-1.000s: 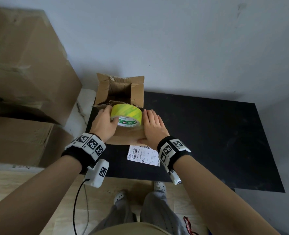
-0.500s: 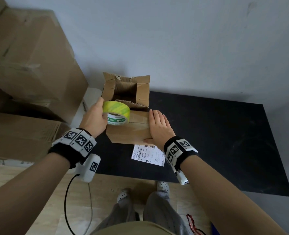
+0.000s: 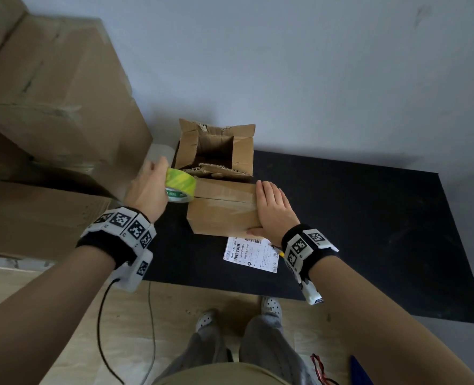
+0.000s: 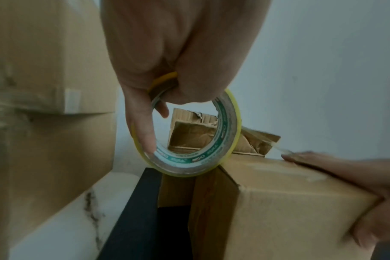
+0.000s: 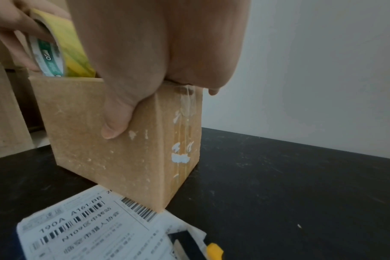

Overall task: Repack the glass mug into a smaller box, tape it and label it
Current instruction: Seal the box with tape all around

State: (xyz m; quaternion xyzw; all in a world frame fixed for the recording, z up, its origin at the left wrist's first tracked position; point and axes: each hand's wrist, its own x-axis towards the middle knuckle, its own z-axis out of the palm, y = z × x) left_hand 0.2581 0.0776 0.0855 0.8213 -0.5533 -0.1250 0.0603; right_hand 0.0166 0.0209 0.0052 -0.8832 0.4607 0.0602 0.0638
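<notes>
Since the earlier frames the tape roll (image 3: 180, 184) has travelled from the centre of the small box (image 3: 224, 209) to its left edge, drawing a clear strip across the top seam. Judged from this, the seam is now covered along its length, and the strip must next run down the left wall and be cut. The label has not been applied.

Left to right:

- Stacked cartons (image 3: 49, 107) stand beyond the table's left end.
- The left hand (image 3: 147, 190) grips the roll, fingers curled around the rim and through the core. The roll hangs at the box's top left corner.
- The larger open box (image 3: 216, 148) stands just behind the small box, flaps up.
- The right hand (image 3: 274, 209) lies flat on the lid's right end, fingers straight and together, thumb pressed on the near wall.
- The shipping label (image 3: 251, 254) lies on the black table (image 3: 369, 218), touching the box's near corner.

The glass mug is not visible; it is presumably inside the closed small box.

View differences: the left wrist view shows the roll contacting the corner and the left wall's vertical join. The right wrist view shows tape already down the right wall, and a yellow-tipped tool (image 5: 214, 249) on the label.
</notes>
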